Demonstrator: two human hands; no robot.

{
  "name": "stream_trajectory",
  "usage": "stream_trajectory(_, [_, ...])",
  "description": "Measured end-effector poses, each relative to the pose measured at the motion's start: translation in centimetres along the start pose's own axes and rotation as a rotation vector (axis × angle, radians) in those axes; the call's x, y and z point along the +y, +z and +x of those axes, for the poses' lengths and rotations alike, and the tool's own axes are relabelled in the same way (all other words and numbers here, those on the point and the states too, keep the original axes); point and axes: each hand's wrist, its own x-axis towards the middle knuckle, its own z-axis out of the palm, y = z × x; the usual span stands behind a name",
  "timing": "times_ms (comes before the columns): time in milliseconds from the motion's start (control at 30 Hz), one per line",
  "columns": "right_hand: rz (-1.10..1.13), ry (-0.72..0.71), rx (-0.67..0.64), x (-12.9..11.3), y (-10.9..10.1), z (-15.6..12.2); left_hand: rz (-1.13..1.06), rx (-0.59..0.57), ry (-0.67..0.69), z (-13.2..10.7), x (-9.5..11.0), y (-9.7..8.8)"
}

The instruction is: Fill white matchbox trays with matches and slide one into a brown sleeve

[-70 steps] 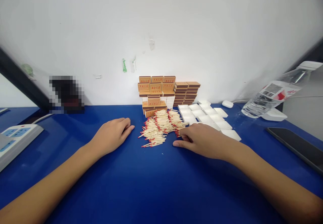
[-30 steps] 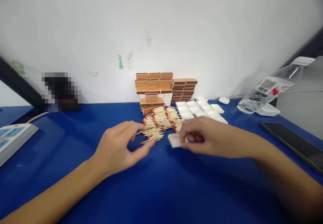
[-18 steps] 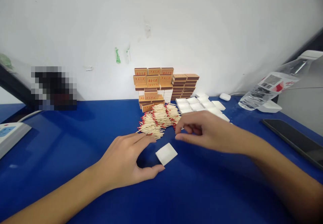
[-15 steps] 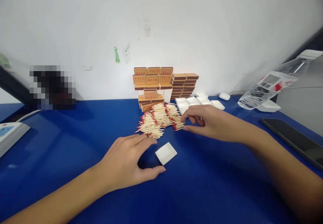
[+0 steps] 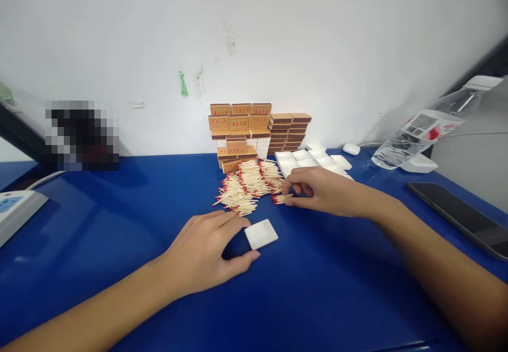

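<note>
A small white matchbox tray (image 5: 261,234) lies on the blue table (image 5: 119,219) in front of me. My left hand (image 5: 206,251) rests beside it, thumb and forefinger curved round the tray's left corner, touching it. A loose pile of red-tipped matches (image 5: 248,186) lies just beyond. My right hand (image 5: 321,192) is at the pile's right edge, fingers curled and pinched on a few matches (image 5: 281,199). Behind the pile stand stacked orange matchbox sleeves (image 5: 257,129).
Several empty white trays (image 5: 317,160) lie right of the pile. A tilted water bottle (image 5: 420,132), a white earbud case (image 5: 351,149) and a dark phone (image 5: 460,217) are at the right. A white power strip (image 5: 16,211) sits at the far left.
My right hand brought one white tray from the group to the front, let it go and returned to the matches. My left hand moved in and settled against the tray.
</note>
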Motion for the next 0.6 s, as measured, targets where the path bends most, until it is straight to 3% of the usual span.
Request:
stream_trajectory(200, [0.065,0.067,-0.072,-0.27,0.02,-0.18,0.006,0.014,0.013,-0.06,-0.19,-0.72])
stream_trajectory(600, [0.026,0.059,-0.069,-0.71,0.75,-0.33,-0.017,-0.043,0.004,-0.04,-0.48,-0.89])
